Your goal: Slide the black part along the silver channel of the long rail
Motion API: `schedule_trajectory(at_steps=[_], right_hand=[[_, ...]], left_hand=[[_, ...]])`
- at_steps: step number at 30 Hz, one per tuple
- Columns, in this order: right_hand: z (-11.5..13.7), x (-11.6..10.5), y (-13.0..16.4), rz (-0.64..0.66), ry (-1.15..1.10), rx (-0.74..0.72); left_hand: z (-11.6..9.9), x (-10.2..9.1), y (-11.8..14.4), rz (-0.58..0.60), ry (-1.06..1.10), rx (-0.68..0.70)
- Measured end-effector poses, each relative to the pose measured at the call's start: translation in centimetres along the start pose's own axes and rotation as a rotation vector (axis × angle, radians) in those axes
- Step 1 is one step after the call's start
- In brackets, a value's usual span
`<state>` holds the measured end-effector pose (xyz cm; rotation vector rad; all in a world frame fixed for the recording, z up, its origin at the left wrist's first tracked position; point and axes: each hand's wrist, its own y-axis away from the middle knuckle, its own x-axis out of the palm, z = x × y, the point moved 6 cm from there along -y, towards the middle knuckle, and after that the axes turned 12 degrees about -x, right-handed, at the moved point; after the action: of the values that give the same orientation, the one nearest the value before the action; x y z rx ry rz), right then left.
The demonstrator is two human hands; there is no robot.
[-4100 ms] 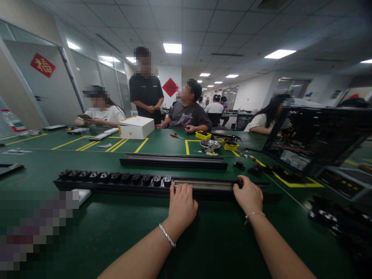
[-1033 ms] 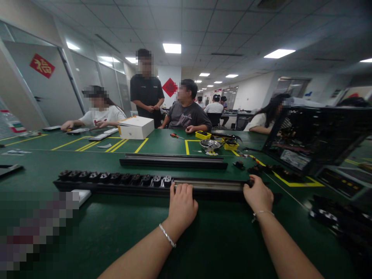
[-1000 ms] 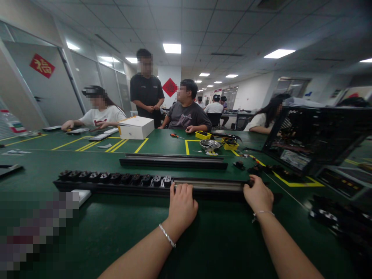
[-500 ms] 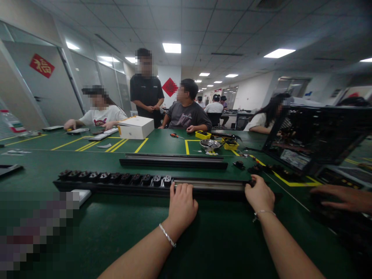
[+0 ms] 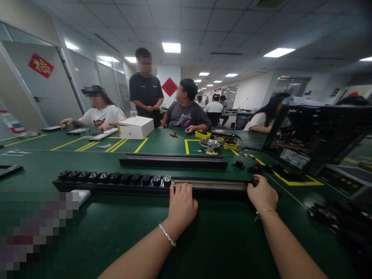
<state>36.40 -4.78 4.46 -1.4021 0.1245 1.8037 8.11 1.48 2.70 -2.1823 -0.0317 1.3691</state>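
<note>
**Inspector:** Status of the long black rail (image 5: 151,185) on the green table (image 5: 221,240)?

**Assistant:** It lies crosswise just ahead of the person, at twelve o'clock. Its left stretch carries a row of black socket modules (image 5: 116,177), seated side by side. The stretch from the last module towards three o'clock shows a bare channel (image 5: 209,183). I judge the filling a little over half done, the right part left to fill.

**Inspector:** Loose parts?

**Assistant:** A few small black pieces (image 5: 255,169) lie on the table at about one o'clock, apart from the rail. A second rail (image 5: 174,161), with no modules in it, lies parallel just beyond the first.

**Inspector:** Left hand?

**Assistant:** The left hand (image 5: 181,203) rests palm down at the rail's near edge, fingers (image 5: 181,188) together and curled over the top, just right of the last module. It presses or steadies; I cannot tell whether it closes around anything.

**Inspector:** Right hand?

**Assistant:** The right hand (image 5: 262,193) sits at the rail's right end, about two o'clock, fingers curled around the end. It appears clamped on the rail, though the fingertips are hidden. Both forearms reach straight forward, wrists low to the table.

**Inspector:** Surroundings?

**Assistant:** A white box (image 5: 136,127) at eleven o'clock, a metal bowl (image 5: 209,144) and yellow trays (image 5: 202,135) at one o'clock. Other people sit and stand at the far side.
</note>
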Motion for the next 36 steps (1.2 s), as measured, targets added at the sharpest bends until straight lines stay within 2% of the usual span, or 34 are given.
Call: schedule_trajectory(at_steps=[15, 25, 36], right_hand=[[-0.5, 0.0, -0.4, -0.011, 0.002, 0.004], [-0.3, -0.2, -0.2, 0.031, -0.009, 0.037], [-1.3, -0.1, -0.6, 0.008, 0.021, 0.033]], left_hand=[[0.0, 0.0, 0.0, -0.008, -0.004, -0.002], [0.1, 0.1, 0.0, -0.009, 0.012, -0.001], [0.1, 0.1, 0.0, -0.008, 0.017, 0.002]])
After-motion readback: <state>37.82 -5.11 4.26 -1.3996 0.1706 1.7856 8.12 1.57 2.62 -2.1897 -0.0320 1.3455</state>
